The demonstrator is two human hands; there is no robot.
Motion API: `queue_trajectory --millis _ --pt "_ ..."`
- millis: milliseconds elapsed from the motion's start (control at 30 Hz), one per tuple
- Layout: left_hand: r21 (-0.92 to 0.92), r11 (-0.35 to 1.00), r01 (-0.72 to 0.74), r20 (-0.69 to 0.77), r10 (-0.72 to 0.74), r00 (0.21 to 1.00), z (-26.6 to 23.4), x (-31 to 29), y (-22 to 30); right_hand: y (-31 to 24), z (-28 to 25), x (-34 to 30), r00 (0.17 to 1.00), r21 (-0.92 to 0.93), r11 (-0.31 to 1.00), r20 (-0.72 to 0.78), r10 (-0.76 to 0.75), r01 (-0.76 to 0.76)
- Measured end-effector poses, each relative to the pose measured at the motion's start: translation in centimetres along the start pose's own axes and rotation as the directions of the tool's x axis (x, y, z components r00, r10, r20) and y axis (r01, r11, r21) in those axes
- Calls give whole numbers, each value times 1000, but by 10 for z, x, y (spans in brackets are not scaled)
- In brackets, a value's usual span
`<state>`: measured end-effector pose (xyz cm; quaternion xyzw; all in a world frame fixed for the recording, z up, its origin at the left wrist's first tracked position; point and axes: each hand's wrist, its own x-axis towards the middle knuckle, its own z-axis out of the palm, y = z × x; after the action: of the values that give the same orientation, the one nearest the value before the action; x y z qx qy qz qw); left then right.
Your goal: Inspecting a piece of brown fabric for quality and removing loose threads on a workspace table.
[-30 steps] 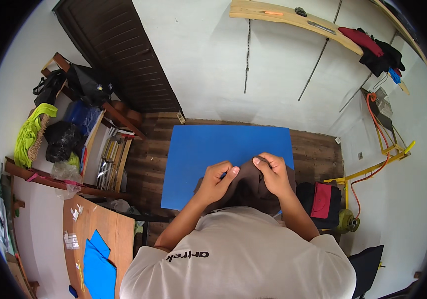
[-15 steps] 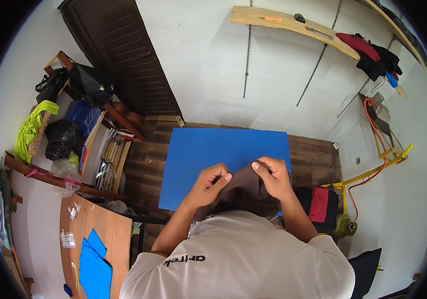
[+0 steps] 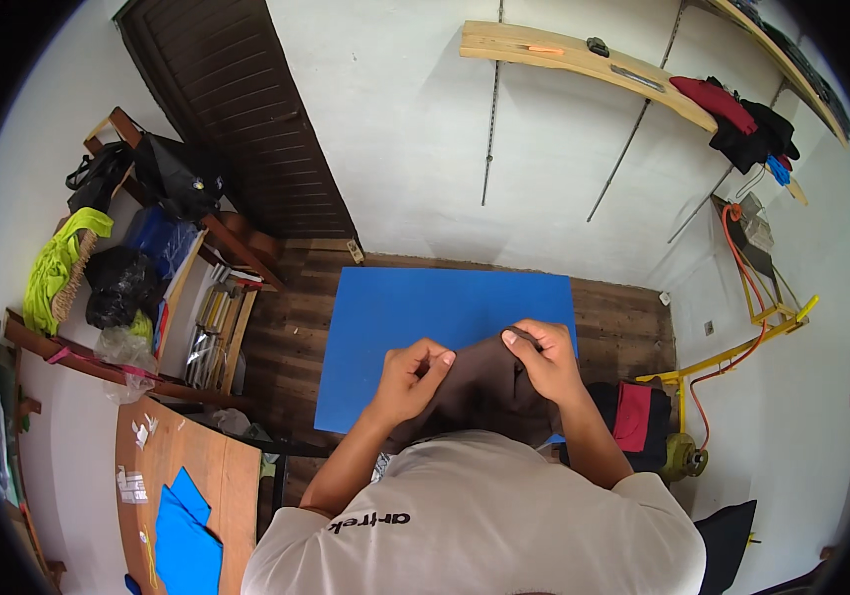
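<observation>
A piece of dark brown cloth (image 3: 480,392) is stretched between my two hands, in front of my body and over the near side of a blue tabletop (image 3: 425,302). On its left edge my left hand (image 3: 413,379) is closed, thumb pressed against the fingers. My right hand (image 3: 544,359) pinches the upper right edge of the cloth between thumb and fingers. The lower part of the cloth hangs down and is hidden behind my white shirt.
At the left stand a wooden table (image 3: 237,496) with blue cloth pieces (image 3: 187,535) and a rack with bags (image 3: 177,174). Dark and red fabric (image 3: 633,416) lies right of the blue tabletop. A wooden shelf (image 3: 564,55) hangs on the far wall.
The view has tilted slightly, so the blue tabletop sits a little lower. Both hands keep their hold on the brown cloth, with only a slight shift.
</observation>
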<state>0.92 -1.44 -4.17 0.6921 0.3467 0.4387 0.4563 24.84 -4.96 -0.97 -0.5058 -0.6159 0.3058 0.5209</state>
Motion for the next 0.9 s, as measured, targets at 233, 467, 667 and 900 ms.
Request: queue_trajectory --millis 233,467,667,900 --pt "-102 986 -133 -141 118 983 27 -5 -34 2 1 2 1000 51 999 24 -19 18" --pt "-67 987 -146 -152 135 979 25 -4 -39 10 0 1 999 53 997 24 47 -48" --pt "-22 996 -84 -166 79 983 15 3 -26 16 4 9 996 116 989 -1 92 -91" --pt "35 999 -2 -51 3 999 -2 4 -22 16 9 14 974 217 949 29 226 -227"
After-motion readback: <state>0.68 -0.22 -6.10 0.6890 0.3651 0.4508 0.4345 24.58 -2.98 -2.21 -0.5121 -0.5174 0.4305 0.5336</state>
